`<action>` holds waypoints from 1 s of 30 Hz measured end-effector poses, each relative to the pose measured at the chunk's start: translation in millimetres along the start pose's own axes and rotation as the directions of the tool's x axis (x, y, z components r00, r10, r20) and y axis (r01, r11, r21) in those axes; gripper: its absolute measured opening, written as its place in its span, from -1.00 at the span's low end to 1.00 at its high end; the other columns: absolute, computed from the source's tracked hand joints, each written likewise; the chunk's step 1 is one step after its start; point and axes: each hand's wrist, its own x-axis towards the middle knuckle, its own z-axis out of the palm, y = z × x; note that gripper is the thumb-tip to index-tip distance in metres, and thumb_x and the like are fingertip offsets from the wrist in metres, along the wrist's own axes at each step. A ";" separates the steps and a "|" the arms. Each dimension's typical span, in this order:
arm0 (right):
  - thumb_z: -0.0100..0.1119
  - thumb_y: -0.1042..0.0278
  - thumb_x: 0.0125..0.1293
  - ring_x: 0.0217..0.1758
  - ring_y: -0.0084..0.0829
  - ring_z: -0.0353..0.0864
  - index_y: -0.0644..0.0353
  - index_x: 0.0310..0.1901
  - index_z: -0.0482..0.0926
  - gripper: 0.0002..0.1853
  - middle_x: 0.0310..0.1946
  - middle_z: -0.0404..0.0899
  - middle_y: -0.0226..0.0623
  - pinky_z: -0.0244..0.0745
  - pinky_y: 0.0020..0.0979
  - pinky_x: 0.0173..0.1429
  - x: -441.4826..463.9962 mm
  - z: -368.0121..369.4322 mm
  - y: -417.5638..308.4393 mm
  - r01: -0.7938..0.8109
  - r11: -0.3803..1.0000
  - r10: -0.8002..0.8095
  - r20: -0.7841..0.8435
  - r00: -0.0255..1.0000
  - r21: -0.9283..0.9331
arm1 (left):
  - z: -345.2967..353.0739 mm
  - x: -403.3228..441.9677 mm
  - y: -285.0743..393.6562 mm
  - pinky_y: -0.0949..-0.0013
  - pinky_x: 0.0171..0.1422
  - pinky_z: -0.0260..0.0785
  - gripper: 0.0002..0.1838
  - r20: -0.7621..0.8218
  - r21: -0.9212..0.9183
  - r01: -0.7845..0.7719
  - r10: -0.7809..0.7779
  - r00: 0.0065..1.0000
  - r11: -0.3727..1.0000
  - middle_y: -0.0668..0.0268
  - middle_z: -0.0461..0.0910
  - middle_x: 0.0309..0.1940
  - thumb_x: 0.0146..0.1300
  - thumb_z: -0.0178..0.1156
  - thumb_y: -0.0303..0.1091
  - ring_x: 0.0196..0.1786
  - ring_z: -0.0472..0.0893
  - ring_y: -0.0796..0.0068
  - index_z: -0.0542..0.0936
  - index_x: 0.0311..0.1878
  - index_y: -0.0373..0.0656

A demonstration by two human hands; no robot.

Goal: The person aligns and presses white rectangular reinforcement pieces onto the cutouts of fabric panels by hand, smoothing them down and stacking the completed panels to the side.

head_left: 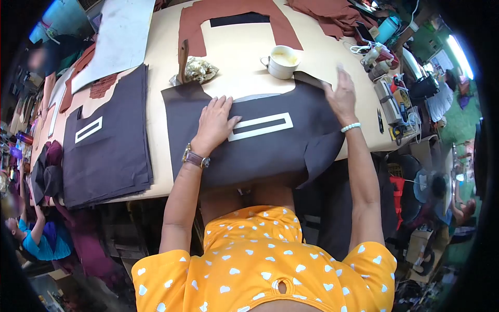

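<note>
A dark cut fabric piece [249,161] lies in front of me, its near part hanging past the table edge and its right side lifted in a curve. On it is a pale rectangular frame-shaped patch [260,126]. My left hand [213,125] rests flat on the fabric, fingers spread, with the thumb by the patch's left end. At the fabric's upper right edge is my right hand [341,96], its fingers stretched out and slightly blurred. The thumb is close to the edge; whether it touches the cloth I cannot tell.
A stack of dark fabric pieces [109,156] with a similar patch lies left. Beyond my fabric stand a white mug [282,62], a wooden-handled tool [183,60] and a crumpled bag [200,70]. Rust-coloured fabric [286,26] lies farther back. Boxes [390,99] and cords crowd the right edge.
</note>
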 end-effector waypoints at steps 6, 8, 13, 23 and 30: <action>0.11 -0.24 0.07 0.32 -0.03 0.14 0.07 0.04 0.55 -0.37 0.26 0.21 -0.01 -0.02 -0.01 0.35 41.0 26.6 -62.7 0.140 0.981 -0.102 0.250 0.963 -0.138 | -12.5 25.6 -9.4 0.23 -0.02 0.36 -0.64 0.000 -0.152 0.057 -0.058 0.998 0.987 0.15 0.55 -0.25 -0.04 0.36 -0.19 -0.11 0.52 0.20 0.60 -0.23 -0.23; -0.06 -0.41 0.08 0.38 0.02 -0.03 0.09 0.03 0.57 -0.26 0.32 0.10 -0.01 -0.17 0.13 0.35 54.2 41.0 -70.4 0.101 0.984 -0.040 0.380 0.924 -0.144 | -15.9 33.0 -13.4 0.21 -0.05 0.38 -0.70 0.060 -0.189 0.095 -0.085 0.995 0.977 0.15 0.57 -0.34 -0.07 0.37 -0.21 -0.16 0.52 0.18 0.62 -0.33 -0.23; -0.15 -0.48 0.07 0.41 0.05 -0.12 0.11 -0.01 0.60 -0.21 0.33 0.07 -0.03 -0.22 0.23 0.32 75.4 49.3 -88.6 0.072 0.976 0.063 0.582 0.810 -0.206 | -14.9 35.6 -12.5 0.24 -0.19 0.39 -0.69 0.103 -0.241 0.190 -0.170 0.980 0.952 0.16 0.60 -0.43 -0.10 0.40 -0.18 -0.32 0.60 0.24 0.61 -0.42 -0.22; -0.01 0.57 -0.04 0.39 0.01 0.03 -0.02 -0.19 0.66 -0.62 0.27 0.21 -0.15 -0.07 0.25 0.32 45.5 23.4 -80.2 0.196 0.959 -0.132 0.288 0.949 -0.207 | -32.7 10.8 -9.7 0.24 -0.26 0.39 -0.66 0.152 -0.184 0.092 -0.064 0.986 0.979 0.11 0.60 -0.50 -0.07 0.36 -0.12 -0.37 0.59 0.17 0.61 -0.46 -0.25; 0.00 0.54 0.02 0.37 -0.03 0.09 0.03 -0.17 0.63 -0.66 0.24 0.24 -0.11 -0.03 0.13 0.36 6.1 -5.2 -87.8 0.319 0.947 -0.292 0.330 0.898 -0.027 | -31.2 9.1 -17.0 0.21 -0.23 0.40 -0.77 0.132 -0.279 0.093 -0.058 0.990 0.956 0.11 0.60 -0.53 -0.03 0.33 -0.24 -0.37 0.60 0.15 0.61 -0.46 -0.22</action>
